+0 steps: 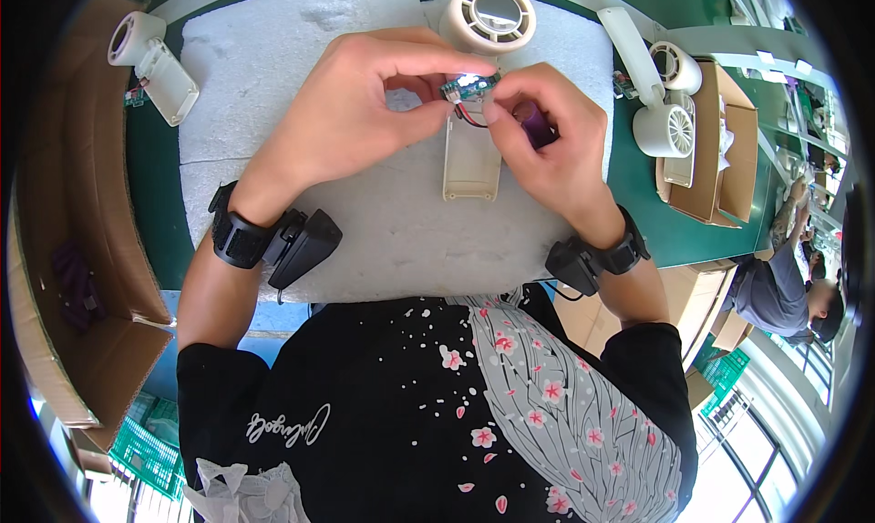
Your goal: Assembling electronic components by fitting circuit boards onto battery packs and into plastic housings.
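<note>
My left hand [342,113] is closed, pinching a small green circuit board [467,86] between thumb and forefinger. Against the palm of my right hand [570,144] rests a purple cylindrical battery [534,124], held by the curled fingers. My right thumb and forefinger meet at the board's right end; what they pinch there is too small to tell. Red and black wires [468,114] hang from the board. Below it lies a cream handheld fan [490,17], its round head at the far side and its hollow handle shell [471,169] pointing toward me.
White foam sheets [392,240] cover the green table. More fan parts [171,81] lie at left, and others [665,126] at right beside a cardboard box [729,149]. A large carton [87,222] at left contains purple batteries. Another person [779,290] sits far right.
</note>
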A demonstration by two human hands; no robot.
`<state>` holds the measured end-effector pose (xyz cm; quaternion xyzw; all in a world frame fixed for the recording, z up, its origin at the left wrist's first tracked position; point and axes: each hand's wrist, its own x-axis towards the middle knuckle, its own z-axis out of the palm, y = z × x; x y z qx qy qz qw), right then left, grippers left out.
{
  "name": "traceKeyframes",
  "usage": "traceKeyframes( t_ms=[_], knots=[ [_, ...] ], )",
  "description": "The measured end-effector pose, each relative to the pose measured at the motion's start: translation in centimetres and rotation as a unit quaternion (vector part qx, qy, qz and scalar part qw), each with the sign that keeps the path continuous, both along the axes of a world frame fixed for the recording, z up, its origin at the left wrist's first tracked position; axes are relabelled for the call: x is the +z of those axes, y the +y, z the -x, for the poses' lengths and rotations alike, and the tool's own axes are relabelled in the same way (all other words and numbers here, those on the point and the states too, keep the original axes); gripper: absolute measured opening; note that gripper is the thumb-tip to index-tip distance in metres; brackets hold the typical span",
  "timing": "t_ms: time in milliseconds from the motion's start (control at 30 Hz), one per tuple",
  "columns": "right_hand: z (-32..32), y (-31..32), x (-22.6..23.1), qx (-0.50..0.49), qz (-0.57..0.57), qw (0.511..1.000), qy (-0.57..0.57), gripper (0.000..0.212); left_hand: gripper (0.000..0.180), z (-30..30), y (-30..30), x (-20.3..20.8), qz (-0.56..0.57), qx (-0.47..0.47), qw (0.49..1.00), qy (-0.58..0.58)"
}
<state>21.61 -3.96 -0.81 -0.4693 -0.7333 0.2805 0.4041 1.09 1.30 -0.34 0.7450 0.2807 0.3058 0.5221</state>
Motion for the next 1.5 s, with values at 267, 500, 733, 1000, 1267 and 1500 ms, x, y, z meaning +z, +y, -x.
traceKeyframes(
  t_ms=[267,500,733,1000,1267,1500],
  knots=[
    [1.4,0.0,0.3,-0.078,-0.036,0.996,-0.009,0.027,0.041,0.3,-0.5,0.1,-0.013,0.022,1.000,0.012],
    [1.0,0.2,-0.1,-0.098,-0.068,0.992,-0.049,0.028,0.038,0.3,0.1,-0.4,-0.014,0.031,0.999,0.000],
    [0.8,0.4,-0.7,-0.102,-0.067,0.991,-0.059,0.028,0.031,0.1,-0.3,-1.0,-0.006,0.057,0.998,0.013],
    [0.5,0.4,-1.1,-0.098,-0.091,0.989,-0.057,0.034,0.027,-0.4,-0.5,-1.6,-0.030,0.067,0.997,0.028],
    [0.9,0.5,-0.9,-0.103,-0.074,0.990,-0.056,0.034,0.025,-0.2,-0.4,-1.2,-0.076,0.075,0.994,0.031],
    [1.0,0.7,0.1,-0.098,-0.048,0.993,-0.055,0.030,0.028,-0.2,-0.4,-1.5,-0.033,0.080,0.996,-0.002]
  ],
)
